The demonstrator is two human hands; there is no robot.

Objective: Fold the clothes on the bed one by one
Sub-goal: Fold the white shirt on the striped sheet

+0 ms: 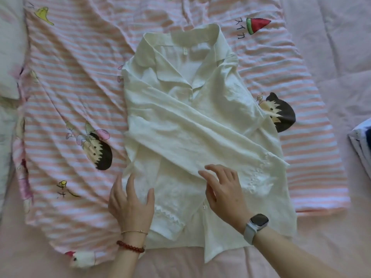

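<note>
A cream white collared shirt [192,121] lies flat in the middle of the bed, collar away from me. Both sleeves are folded across its front, one running diagonally to the lower right. My left hand [131,203] rests with spread fingers on the shirt's lower left edge, beside a lace-trimmed cuff. My right hand [222,189], with a watch on its wrist, hovers or lightly touches the lower front near the button line, fingers relaxed and slightly bent. Neither hand grips any cloth.
Under the shirt lies a pink and white striped blanket [70,101] with cartoon prints, wrinkled at the left. A pink quilted sheet [341,57] covers the bed. A folded white and dark garment [362,143] sits at the right edge. Pale pillows [9,47] lie at far left.
</note>
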